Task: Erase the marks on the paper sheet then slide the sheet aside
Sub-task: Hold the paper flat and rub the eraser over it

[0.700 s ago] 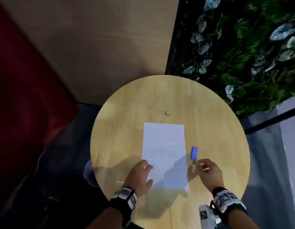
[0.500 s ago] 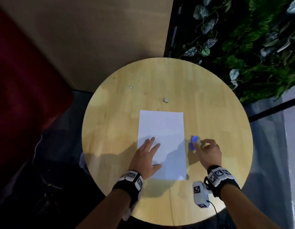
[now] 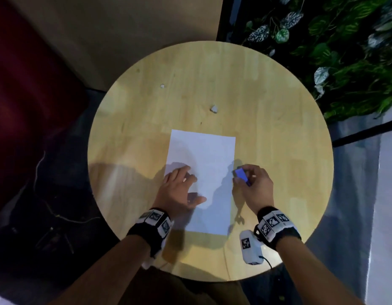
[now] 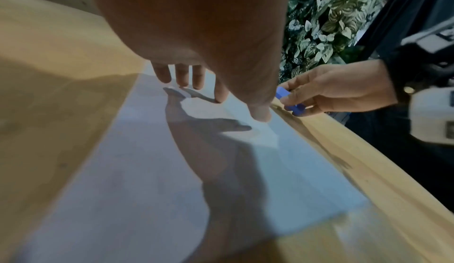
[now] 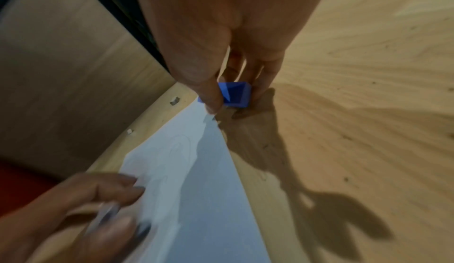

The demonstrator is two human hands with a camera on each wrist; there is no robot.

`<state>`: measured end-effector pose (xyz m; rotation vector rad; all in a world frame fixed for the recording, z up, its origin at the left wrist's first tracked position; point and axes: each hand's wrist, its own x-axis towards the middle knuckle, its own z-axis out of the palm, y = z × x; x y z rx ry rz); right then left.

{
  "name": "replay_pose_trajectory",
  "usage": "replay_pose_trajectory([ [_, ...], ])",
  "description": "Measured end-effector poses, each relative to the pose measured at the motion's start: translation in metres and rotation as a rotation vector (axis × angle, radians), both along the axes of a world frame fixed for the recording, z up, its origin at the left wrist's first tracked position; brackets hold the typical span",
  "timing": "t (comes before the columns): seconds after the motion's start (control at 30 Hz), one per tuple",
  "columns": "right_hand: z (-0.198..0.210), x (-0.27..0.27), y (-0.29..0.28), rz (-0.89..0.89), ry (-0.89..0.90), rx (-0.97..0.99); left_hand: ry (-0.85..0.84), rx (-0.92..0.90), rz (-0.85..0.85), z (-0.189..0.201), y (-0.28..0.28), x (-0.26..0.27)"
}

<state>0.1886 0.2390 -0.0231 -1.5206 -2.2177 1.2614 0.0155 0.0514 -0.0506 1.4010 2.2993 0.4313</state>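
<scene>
It looks like a lounge or café corner. A small round wooden table (image 3: 278,128) stands near a wall of green foliage (image 3: 344,51) at the far right, with a plain wood panel (image 3: 124,36) behind and red upholstery (image 3: 25,106) on the left.

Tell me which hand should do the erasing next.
Right. The right hand already pinches the blue eraser beside the paper sheet's right edge. The left hand lies on the sheet's left side, well placed to steady it.

One paper sheet (image 3: 203,164), one blue eraser (image 3: 241,174), two white scraps (image 3: 214,109), one round table (image 3: 267,119), two hands (image 3: 178,188).
</scene>
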Motion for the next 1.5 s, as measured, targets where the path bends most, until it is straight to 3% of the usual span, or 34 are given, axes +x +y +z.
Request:
replay_pose_trajectory([
  [0.13,0.010,-0.003,-0.014,0.154,0.084,-0.019,-0.025,0.085,-0.058,-0.003,0.034,-0.008],
  [0.2,0.008,-0.008,-0.015,0.270,0.106,0.009,-0.079,-0.014,-0.114,-0.009,0.043,-0.007],
  [0.27,0.002,-0.017,-0.010,0.366,0.086,0.073,-0.068,-0.100,-0.128,-0.014,0.045,-0.005],
  [0.47,-0.016,-0.047,0.013,0.526,-0.007,0.347,-0.081,-0.137,-0.119,-0.021,0.046,-0.007],
  [0.7,-0.007,-0.005,-0.018,0.763,-0.024,0.311,-0.055,-0.157,-0.097,-0.015,0.052,0.000],
  [0.83,-0.013,-0.045,0.019,0.636,-0.047,0.357,-0.060,-0.205,-0.121,-0.009,0.054,-0.001],
  [0.93,-0.015,-0.040,0.014,0.558,-0.034,0.349,-0.041,-0.255,-0.144,-0.005,0.055,-0.001],
  [1.07,-0.005,0.009,-0.025,0.706,-0.035,0.294,0.023,-0.312,-0.164,-0.005,0.058,0.002],
  [1.13,-0.007,-0.002,-0.013,0.719,-0.034,0.289,0.028,-0.316,-0.164,-0.004,0.058,0.002],
  [1.3,-0.018,-0.051,0.024,0.559,-0.029,0.339,0.002,-0.288,-0.126,-0.005,0.055,0.001],
  [1.5,-0.005,0.010,-0.024,0.708,-0.055,0.274,0.025,-0.266,-0.122,-0.007,0.055,0.003],
])
